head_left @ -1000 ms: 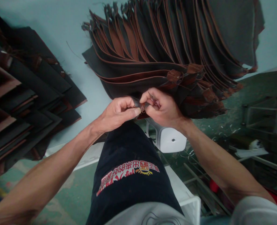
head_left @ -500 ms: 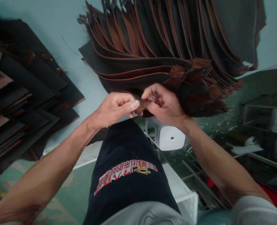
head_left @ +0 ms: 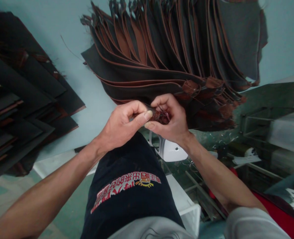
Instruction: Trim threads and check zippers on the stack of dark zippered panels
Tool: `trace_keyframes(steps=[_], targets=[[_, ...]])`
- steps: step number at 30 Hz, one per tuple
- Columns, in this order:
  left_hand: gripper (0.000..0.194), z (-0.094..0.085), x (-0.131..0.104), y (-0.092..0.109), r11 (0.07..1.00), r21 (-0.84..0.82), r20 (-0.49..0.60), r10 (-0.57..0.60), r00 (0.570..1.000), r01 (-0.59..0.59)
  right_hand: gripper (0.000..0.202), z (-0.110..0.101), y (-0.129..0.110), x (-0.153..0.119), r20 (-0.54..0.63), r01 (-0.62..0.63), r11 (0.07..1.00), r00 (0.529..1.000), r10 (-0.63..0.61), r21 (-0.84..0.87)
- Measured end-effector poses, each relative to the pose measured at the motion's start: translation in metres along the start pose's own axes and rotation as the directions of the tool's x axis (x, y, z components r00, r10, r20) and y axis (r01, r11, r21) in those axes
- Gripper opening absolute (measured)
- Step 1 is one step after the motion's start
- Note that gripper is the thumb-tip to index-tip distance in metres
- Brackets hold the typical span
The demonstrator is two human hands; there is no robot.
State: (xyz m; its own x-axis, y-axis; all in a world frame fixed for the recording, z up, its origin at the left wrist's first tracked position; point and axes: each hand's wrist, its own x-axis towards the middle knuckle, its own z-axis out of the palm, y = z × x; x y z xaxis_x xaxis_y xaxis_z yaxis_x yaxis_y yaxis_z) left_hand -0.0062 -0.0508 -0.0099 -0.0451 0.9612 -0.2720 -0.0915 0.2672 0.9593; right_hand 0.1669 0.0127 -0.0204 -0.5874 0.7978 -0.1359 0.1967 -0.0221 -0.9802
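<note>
"Both of them, the left hand (head_left: 123,127) and the right hand (head_left: 174,122), meet at the near side of that fanned stack (head_left: 170,56). What have they got?"

"The left pinches the edge of a dark piece (head_left: 156,114) between thumb and forefinger. The right is curled around a small reddish thing (head_left: 165,117), too hidden for me to name. Its thumb and forefinger come in just beside the pinched edge; whether they touch it, I cannot tell."

"And the piece itself?"

"Right between the hands, just beyond the far end of the dark apron (head_left: 134,159). How far it runs back toward the stack is covered by the fingers."

"How would you handle it?"

"I'd pinch close to the working spot with the left, so the edge lies taut and doesn't fold over. Then small moves with the right, its thumb braced near the left one, and the reddish thing angled away from the left fingertips."

"Anything to watch?"

"Those frayed ends (head_left: 85,21) at the stack's far left could snag. And the second pile (head_left: 34,89), on the left of the pale blue surface (head_left: 72,78), sits near the left forearm, so I'd move the elbow gently."
</note>
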Motion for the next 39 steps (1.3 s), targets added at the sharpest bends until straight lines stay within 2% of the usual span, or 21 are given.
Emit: trace_keyframes(steps=[3,5,8,13,16,22,25,28,30,32,36,39], targets=[[0.047,0.005,0.0,0.002,1.0,-0.022,-0.027,0.011,1.0,-0.012,0.036,0.003,0.0,0.001,0.011,0.017,1.0,1.0,-0.018,0.026],[0.048,0.008,0.001,0.004,0.996,-0.089,-0.007,-0.009,1.0,0.008,0.035,0.001,0.002,0.001,0.042,0.042,0.998,0.998,-0.043,0.035],[0.05,0.012,0.004,0.003,0.978,-0.207,0.031,-0.03,0.999,0.036,0.032,-0.003,0.003,0.002,0.023,0.097,0.995,0.995,-0.097,0.003],[0.049,0.019,0.007,-0.017,0.938,-0.339,0.011,-0.07,0.997,0.07,0.02,-0.007,0.005,0.005,0.078,0.211,0.975,0.976,-0.205,-0.076],[0.047,0.019,0.007,-0.027,0.922,-0.381,-0.001,-0.078,0.997,0.072,0.015,-0.008,0.008,0.006,0.111,0.234,0.97,0.968,-0.226,-0.07],[0.051,0.013,0.008,-0.027,0.959,-0.279,0.027,-0.045,0.999,0.05,0.009,-0.008,0.01,0.006,0.185,0.186,0.982,0.965,-0.184,0.003],[0.057,0.008,0.005,-0.024,0.969,-0.247,0.003,-0.029,1.0,0.029,0.006,-0.01,0.011,0.005,0.195,0.165,0.986,0.968,-0.158,-0.021],[0.059,0.001,0.001,-0.018,0.996,-0.087,0.028,-0.015,0.999,0.017,0.01,-0.013,0.011,0.006,0.207,0.143,0.983,0.971,-0.117,-0.116],[0.053,-0.004,-0.002,-0.015,0.998,0.063,0.08,-0.02,0.997,0.015,0.013,-0.014,0.011,0.007,0.226,0.137,0.975,0.969,-0.096,-0.174],[0.047,-0.005,-0.004,-0.014,0.99,0.141,0.093,-0.021,0.995,0.008,0.016,-0.014,0.011,0.008,0.233,0.139,0.971,0.968,-0.092,-0.196],[0.048,0.0,-0.006,-0.017,0.996,0.085,0.035,0.007,0.999,-0.01,0.02,-0.013,0.009,0.011,0.243,0.132,0.982,0.965,-0.097,-0.133],[0.049,0.005,-0.007,-0.019,0.995,0.096,-0.011,0.026,1.0,-0.025,0.021,-0.011,0.007,0.013,0.262,0.075,0.996,0.963,-0.059,-0.053]])
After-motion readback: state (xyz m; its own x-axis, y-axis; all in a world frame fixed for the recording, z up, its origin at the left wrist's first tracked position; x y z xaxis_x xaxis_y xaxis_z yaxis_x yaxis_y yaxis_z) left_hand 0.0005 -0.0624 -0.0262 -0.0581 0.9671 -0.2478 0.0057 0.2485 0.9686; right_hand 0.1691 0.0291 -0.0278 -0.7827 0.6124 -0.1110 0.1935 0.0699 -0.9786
